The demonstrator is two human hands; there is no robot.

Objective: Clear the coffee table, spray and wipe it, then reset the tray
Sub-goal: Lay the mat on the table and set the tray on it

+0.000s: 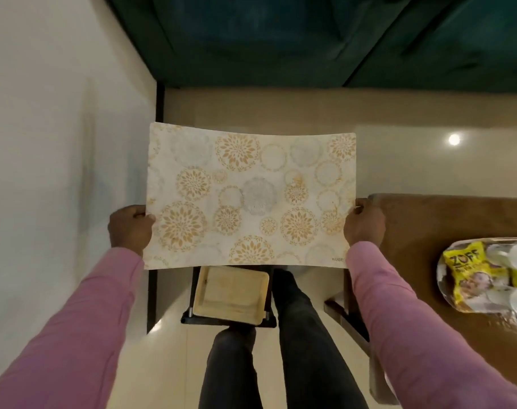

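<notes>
One floral placemat [248, 196] is held flat by two hands. The left hand [130, 227] pinches its left edge and the right hand [365, 222] pinches its right edge. Below the placemat's near edge, one wooden tray [230, 295] sits on a dark stand [192, 318]. Right of the placemat, one brown table [428, 225] carries one clear bag [493, 308] showing two yellow packets [465, 267].

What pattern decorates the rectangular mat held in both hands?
Gold and grey floral medallions on the cream rectangular mat, seen in the head view.
</notes>
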